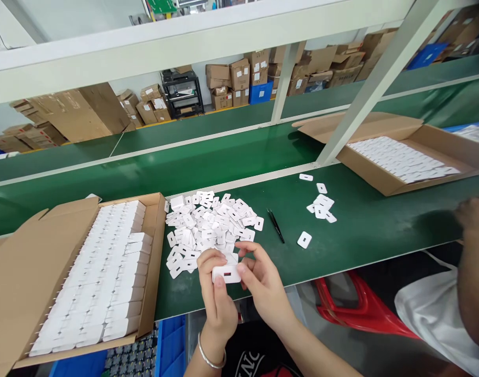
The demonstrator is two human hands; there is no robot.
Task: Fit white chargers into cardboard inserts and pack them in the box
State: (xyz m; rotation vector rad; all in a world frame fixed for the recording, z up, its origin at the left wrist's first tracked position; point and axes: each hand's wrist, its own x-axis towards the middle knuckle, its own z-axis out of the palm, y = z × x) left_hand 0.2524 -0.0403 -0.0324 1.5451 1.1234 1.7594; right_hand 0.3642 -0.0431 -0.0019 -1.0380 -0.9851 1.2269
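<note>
Between my two hands, above the table's front edge, is a white USB charger (220,272), its face with a dark and red port slot turned towards me. My left hand (216,290) grips its left side, thumb on the lower edge and fingers behind. The thumb of my right hand (266,288) presses the right end, with its fingers bent behind the piece. Just beyond my hands spreads a pile of flat white cover plates (211,222), each with a slot. Black tweezers (276,226) lie to the right of the pile.
At left, an open cardboard box (155,272) holds rows of white housings; another box (384,180) stands at far right. Loose plates (321,205) lie right of the tweezers. A slanted white post (373,86) rises behind. A co-worker's arm (473,277) is at right, near a red chair (357,303).
</note>
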